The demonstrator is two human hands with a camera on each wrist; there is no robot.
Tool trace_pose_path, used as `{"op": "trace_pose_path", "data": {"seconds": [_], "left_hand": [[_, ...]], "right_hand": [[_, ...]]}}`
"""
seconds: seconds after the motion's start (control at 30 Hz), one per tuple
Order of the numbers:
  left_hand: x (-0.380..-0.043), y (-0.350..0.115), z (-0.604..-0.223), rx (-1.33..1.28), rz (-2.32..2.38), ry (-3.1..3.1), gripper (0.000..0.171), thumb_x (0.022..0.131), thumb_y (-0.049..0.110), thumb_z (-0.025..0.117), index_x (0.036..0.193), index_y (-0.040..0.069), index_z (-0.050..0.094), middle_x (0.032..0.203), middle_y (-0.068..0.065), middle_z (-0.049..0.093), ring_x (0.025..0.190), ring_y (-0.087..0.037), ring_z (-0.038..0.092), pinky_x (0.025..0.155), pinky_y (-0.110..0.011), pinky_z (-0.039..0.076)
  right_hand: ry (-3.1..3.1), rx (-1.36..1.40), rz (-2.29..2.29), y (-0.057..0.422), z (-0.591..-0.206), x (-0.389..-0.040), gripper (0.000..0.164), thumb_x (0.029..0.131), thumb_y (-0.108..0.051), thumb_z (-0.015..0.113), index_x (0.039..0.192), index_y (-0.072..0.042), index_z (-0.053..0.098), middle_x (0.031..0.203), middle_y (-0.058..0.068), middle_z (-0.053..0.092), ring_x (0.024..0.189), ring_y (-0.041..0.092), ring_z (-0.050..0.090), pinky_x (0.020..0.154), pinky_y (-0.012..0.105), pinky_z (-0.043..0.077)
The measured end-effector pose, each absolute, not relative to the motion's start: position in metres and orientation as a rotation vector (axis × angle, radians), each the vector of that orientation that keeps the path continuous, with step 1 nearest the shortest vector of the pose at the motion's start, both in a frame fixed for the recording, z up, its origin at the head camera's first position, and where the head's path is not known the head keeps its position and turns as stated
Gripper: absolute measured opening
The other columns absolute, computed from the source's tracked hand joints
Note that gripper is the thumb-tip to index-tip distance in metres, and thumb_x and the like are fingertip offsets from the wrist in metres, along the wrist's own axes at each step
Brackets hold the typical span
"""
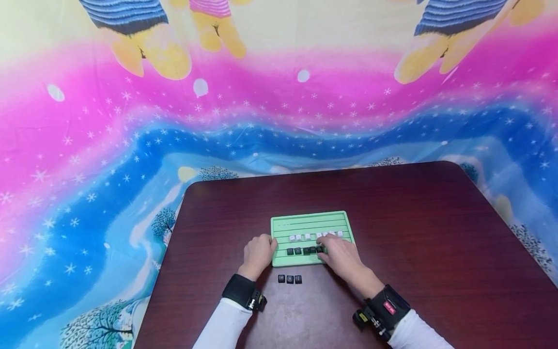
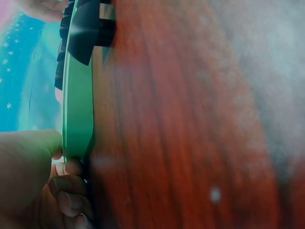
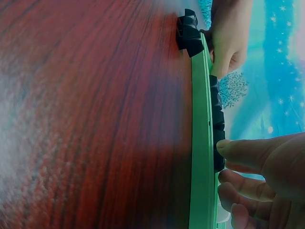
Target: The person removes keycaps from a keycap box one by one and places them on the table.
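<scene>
A light green tray (image 1: 314,219) with ridged rows lies on the table. My left hand (image 1: 258,254) holds its left edge, the thumb at the upper rim and the other fingers (image 2: 70,200) curled by its side. Several white keycaps (image 1: 307,236) stand in one row of the tray, and several black keycaps (image 1: 298,251) in the row nearer me. At the right end of the black row, my right hand (image 1: 346,257) pinches a black keycap (image 3: 218,160) between thumb and index finger. That keycap is partly hidden by the fingers.
Three loose black keycaps (image 1: 289,279) sit on the dark red-brown table (image 1: 418,232) in front of the tray. A colourful printed cloth (image 1: 279,106) hangs behind the table's far edge. Each wrist wears a black strap (image 1: 239,290) with a small camera.
</scene>
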State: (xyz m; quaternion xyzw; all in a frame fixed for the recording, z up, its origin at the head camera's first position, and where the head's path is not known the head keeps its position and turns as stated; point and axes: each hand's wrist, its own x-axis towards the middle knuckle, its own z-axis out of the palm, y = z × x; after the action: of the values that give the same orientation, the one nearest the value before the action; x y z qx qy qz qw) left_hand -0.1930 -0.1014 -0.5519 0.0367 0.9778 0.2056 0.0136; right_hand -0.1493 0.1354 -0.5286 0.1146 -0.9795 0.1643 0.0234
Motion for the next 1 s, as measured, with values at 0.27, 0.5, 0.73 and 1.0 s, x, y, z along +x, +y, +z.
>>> {"op": "trace_pose_path", "data": {"seconds": [0.27,0.5,0.73,1.0], "left_hand": [[-0.1926,-0.1023,-0.5527,0.109,0.659,3.026,0.047,0.098,0.027,0.054,0.055,0.019,0.035,0.053,0.006,0.028,0.047,-0.015,0.033,0.047,-0.030,0.027],[-0.1920,-0.1026,-0.5547,0.113,0.655,3.022,0.049,0.099,0.027,0.054,0.055,0.019,0.034,0.052,0.006,0.027,0.046,-0.014,0.030,0.047,-0.029,0.024],[-0.1922,-0.1020,-0.5550,0.109,0.653,3.030,0.048,0.099,0.027,0.054,0.055,0.019,0.034,0.052,0.006,0.027,0.046,-0.014,0.030,0.047,-0.029,0.024],[-0.1937,-0.1017,-0.5549,0.101,0.638,3.025,0.049,0.100,0.028,0.054,0.056,0.019,0.035,0.053,0.006,0.027,0.046,-0.014,0.032,0.047,-0.029,0.026]], "right_hand": [[-3.041,0.352,0.499,0.1352,-0.5319,-0.1510,0.029,0.083,-0.023,0.083,0.109,-0.015,0.074,0.091,-0.001,0.071,0.079,0.016,0.067,0.060,0.033,0.051],[-3.052,0.356,0.494,0.1353,-0.5317,-0.1507,0.028,0.083,-0.022,0.082,0.109,-0.016,0.074,0.092,-0.001,0.071,0.080,0.017,0.067,0.061,0.033,0.052],[-3.055,0.357,0.478,0.1352,-0.5322,-0.1516,0.028,0.083,-0.022,0.083,0.109,-0.016,0.074,0.092,-0.001,0.071,0.080,0.017,0.068,0.062,0.034,0.052],[-3.049,0.346,0.472,0.1355,-0.5331,-0.1522,0.018,0.082,-0.019,0.084,0.098,-0.019,0.075,0.087,-0.003,0.068,0.078,0.016,0.066,0.062,0.034,0.052]]}}
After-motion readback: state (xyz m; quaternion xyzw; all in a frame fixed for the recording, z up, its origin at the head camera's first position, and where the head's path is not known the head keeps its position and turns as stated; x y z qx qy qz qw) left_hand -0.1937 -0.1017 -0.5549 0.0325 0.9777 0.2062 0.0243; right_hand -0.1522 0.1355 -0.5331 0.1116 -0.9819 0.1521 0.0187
